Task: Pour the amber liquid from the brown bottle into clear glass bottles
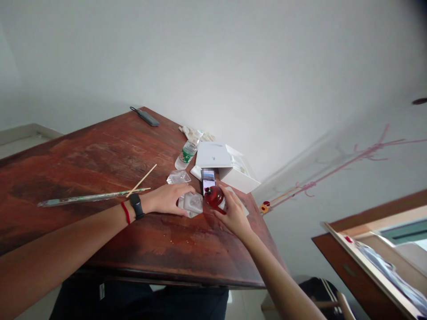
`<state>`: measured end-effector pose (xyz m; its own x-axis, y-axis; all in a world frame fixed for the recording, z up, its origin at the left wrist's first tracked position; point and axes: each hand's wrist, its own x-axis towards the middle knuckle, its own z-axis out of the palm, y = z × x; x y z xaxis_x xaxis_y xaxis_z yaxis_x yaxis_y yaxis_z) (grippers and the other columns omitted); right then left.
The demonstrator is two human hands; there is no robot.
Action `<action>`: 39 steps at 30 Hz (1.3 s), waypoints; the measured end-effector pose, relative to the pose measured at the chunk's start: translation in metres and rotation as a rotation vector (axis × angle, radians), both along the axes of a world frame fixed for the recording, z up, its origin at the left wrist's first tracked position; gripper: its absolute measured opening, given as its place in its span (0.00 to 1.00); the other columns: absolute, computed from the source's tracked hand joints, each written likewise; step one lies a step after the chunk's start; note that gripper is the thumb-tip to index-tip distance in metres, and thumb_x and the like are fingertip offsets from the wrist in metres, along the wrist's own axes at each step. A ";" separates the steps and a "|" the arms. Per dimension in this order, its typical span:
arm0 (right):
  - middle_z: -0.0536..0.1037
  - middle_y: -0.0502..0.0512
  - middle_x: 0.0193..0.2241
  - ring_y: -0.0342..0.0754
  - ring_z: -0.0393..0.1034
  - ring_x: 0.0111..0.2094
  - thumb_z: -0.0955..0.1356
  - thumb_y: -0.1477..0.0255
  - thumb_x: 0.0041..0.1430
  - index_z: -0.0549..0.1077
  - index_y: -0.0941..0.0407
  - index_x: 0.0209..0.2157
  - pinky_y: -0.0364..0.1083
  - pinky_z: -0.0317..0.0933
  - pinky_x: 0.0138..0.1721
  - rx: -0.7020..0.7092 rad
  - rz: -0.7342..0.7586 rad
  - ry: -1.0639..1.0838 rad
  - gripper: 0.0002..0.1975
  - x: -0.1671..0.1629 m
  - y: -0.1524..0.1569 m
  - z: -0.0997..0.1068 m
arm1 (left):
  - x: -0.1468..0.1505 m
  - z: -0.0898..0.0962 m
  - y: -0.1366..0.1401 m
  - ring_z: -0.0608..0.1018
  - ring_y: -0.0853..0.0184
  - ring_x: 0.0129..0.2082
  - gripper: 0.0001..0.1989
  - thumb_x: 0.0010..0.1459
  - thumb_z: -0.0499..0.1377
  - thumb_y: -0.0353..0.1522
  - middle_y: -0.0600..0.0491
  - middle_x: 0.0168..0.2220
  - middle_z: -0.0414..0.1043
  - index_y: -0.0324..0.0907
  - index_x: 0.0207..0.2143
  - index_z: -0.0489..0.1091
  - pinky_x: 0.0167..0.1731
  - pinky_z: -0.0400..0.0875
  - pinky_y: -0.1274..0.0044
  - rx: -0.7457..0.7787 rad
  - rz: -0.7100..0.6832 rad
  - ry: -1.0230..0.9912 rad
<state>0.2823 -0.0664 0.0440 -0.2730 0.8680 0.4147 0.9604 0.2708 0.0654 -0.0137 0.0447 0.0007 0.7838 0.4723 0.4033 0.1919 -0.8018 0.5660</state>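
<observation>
My left hand (171,198) curls its fingers and thumb around a clear plastic container (193,203) on the table. My right hand (234,212) grips a small, round, see-through bottle with red contents (214,197), its dark end tilted toward the left. The bottle is close to the container's right side. Another clear, angular plastic piece (178,177) lies just beyond my left hand. Behind the bottle, a phone (208,178) with a lit screen leans at the white box.
A water bottle (186,155) and a white box (213,154) stand near the wall, with pale gloves (191,133) behind. Wooden sticks (142,180) and a long plastic-wrapped item (90,198) lie left on the wooden table (100,155). A grey device (147,117) sits at the far corner.
</observation>
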 end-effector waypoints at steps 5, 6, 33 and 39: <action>0.78 0.66 0.61 0.64 0.78 0.56 0.77 0.57 0.61 0.61 0.52 0.71 0.62 0.73 0.56 0.024 -0.041 0.547 0.42 0.010 0.011 -0.016 | -0.001 0.002 -0.007 0.82 0.50 0.57 0.32 0.56 0.77 0.41 0.46 0.58 0.79 0.46 0.58 0.70 0.58 0.72 0.68 -0.004 0.002 0.001; 0.79 0.66 0.60 0.64 0.79 0.54 0.76 0.55 0.61 0.62 0.54 0.70 0.62 0.73 0.55 0.026 -0.056 0.613 0.42 0.010 0.014 -0.020 | -0.001 0.003 -0.008 0.82 0.51 0.57 0.31 0.57 0.77 0.41 0.47 0.59 0.79 0.46 0.58 0.70 0.59 0.72 0.68 -0.005 0.001 0.003; 0.75 0.69 0.62 0.67 0.73 0.65 0.82 0.60 0.55 0.54 0.52 0.69 0.65 0.65 0.69 -0.236 0.155 1.182 0.50 -0.009 0.013 -0.065 | -0.004 0.007 -0.025 0.84 0.53 0.55 0.28 0.63 0.71 0.38 0.44 0.59 0.78 0.48 0.61 0.66 0.55 0.81 0.65 0.137 -0.010 0.060; 0.73 0.73 0.66 0.67 0.72 0.68 0.82 0.61 0.53 0.54 0.55 0.70 0.64 0.62 0.71 -0.243 0.172 1.142 0.52 -0.008 0.018 -0.063 | -0.003 0.008 -0.021 0.84 0.50 0.57 0.28 0.61 0.72 0.38 0.43 0.58 0.78 0.47 0.59 0.67 0.57 0.81 0.63 0.145 0.025 0.096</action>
